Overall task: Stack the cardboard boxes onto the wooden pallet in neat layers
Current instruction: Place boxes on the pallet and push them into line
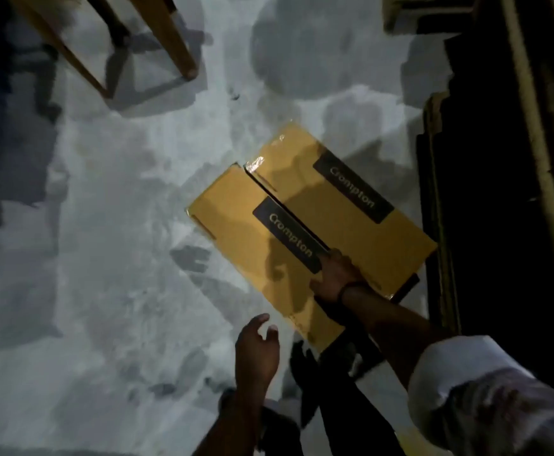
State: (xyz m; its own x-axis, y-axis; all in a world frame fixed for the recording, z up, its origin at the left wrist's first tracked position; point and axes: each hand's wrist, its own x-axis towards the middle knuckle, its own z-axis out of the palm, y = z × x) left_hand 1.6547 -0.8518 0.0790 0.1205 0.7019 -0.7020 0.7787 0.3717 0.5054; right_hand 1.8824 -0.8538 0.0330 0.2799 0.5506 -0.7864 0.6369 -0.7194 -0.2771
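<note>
- A single camera sits on my head and looks steeply down and a little forward at the boxes (351,232) lying on the floor (121,225).
- The boxes fall just right of the middle of the view, turned corner-on to me and near enough that their printed labels can be read.
- My right hand (333,274) reaches in from the lower right onto the boxes' near end. My left hand (257,350) comes up from the bottom edge, just short of them.
- The wide lens also takes in wooden legs (170,37) well beyond the boxes at upper left, and a dark stack (499,192) just to their right.
</note>
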